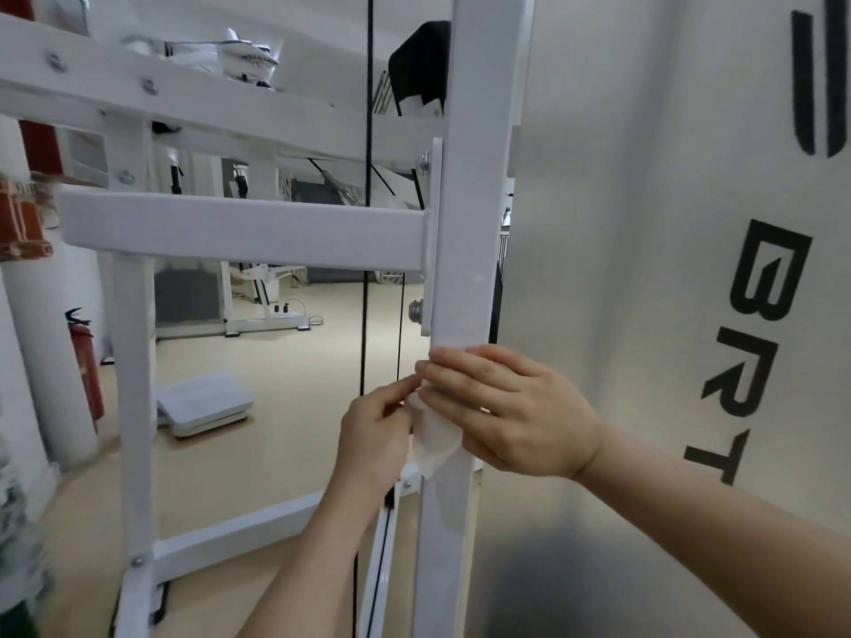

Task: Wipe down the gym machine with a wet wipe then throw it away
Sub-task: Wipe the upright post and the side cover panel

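**White wet wipe (433, 437) against the gym machine (465, 223)**

The wet wipe lies on the machine's upright post, below the bolted crossbar (244, 232). The right hand (511, 407) presses it flat with straight fingers; the left hand (375, 435) pinches its edge.

I get a bright, evenly lit feed, the light diffuse and shadows soft; one dim grey patch darkens the panel (644, 315) low down. The wide lens bows the machine frame (469, 177) toward the edges (the left most), and the bottom-left corner smears into blur.
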`<act>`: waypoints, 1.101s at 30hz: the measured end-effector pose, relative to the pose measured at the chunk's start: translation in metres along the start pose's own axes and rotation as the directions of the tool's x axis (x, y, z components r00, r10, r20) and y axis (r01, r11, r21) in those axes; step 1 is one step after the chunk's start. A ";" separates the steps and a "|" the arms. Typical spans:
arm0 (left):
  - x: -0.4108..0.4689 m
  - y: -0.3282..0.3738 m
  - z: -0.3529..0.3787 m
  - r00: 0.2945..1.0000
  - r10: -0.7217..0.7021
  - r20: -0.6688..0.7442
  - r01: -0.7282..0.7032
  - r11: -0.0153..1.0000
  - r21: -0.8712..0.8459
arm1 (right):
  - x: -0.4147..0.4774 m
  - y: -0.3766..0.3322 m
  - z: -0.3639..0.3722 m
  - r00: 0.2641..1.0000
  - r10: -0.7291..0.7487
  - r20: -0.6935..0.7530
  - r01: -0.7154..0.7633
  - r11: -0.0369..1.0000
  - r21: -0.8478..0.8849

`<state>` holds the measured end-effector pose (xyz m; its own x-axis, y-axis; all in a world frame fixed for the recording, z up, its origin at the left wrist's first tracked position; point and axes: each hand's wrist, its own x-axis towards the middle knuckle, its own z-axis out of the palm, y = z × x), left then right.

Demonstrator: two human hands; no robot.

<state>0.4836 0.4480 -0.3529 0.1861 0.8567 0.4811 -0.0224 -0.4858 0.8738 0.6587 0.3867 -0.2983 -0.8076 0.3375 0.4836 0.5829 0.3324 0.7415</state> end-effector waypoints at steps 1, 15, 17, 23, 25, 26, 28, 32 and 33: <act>-0.006 0.005 -0.002 0.998 -0.044 0.052 0.052 0.983 -0.177 | -0.001 0.000 0.000 1.000 0.008 -0.004 -0.008 1.000 0.006; 0.002 -0.006 0.039 0.973 0.126 0.192 -0.069 0.958 -0.277 | 0.002 -0.005 0.001 0.890 0.335 -0.309 -0.339 0.940 0.043; -0.025 -0.040 0.038 0.977 0.000 0.215 0.032 0.989 -0.146 | 0.002 -0.005 0.002 0.898 0.328 -0.293 -0.337 0.941 0.023; -0.048 -0.032 0.035 0.988 0.084 0.131 -0.100 0.987 0.124 | 0.003 -0.007 -0.001 0.892 0.363 -0.268 -0.364 0.930 0.047; -0.022 0.009 0.045 0.978 0.210 -0.006 -0.207 0.970 0.129 | 0.007 -0.009 -0.003 0.869 0.415 -0.269 -0.391 0.910 0.139; -0.013 0.023 0.049 0.966 0.247 -0.071 -0.236 0.963 0.132 | 0.008 -0.010 -0.004 0.850 0.447 -0.280 -0.402 0.893 0.204; -0.013 0.022 0.055 0.950 0.297 -0.097 -0.284 0.950 0.130 | 0.007 -0.012 -0.007 0.798 0.523 -0.299 -0.423 0.840 0.339; -0.063 -0.056 0.054 0.999 0.032 0.026 -0.034 0.998 0.054 | -0.023 -0.024 -0.007 0.706 0.643 -0.297 -0.530 0.758 0.380; -0.077 -0.073 0.053 0.997 -0.065 0.049 0.061 0.996 0.069 | -0.030 -0.027 -0.006 0.703 0.654 -0.279 -0.550 0.749 0.370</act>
<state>0.5234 0.4085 -0.4578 0.2352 0.8769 0.4192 0.0570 -0.4430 0.8947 0.6670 0.3627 -0.3303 -0.2116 0.2088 0.9548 0.9135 0.3896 0.1172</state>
